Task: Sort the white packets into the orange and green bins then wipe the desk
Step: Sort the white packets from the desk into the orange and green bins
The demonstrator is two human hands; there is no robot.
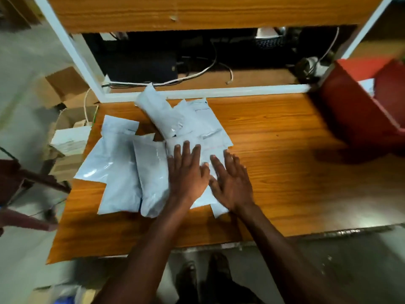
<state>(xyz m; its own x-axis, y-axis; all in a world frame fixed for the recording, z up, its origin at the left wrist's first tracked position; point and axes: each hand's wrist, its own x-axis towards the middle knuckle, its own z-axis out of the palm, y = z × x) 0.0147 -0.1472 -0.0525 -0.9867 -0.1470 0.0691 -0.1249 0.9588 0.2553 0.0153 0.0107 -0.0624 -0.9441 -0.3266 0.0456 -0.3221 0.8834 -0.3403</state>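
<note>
Several white packets (118, 163) lie in a loose overlapping pile on the left half of the wooden desk (285, 163). My left hand (188, 172) lies flat, fingers straight, on a packet at the pile's right side. My right hand (232, 181) lies flat beside it, fingers spread, on the same packet (210, 150). One bulky packet (160, 113) leans at the back of the pile. An orange-red bin (355, 119) stands on the desk's far right, with something white inside. No green bin is in view.
A white-framed shelf unit (197, 92) rises behind the desk, with cables and dark gear under its upper board. Cardboard boxes (70, 137) sit on the floor to the left. My feet (203, 279) show below the desk's front edge.
</note>
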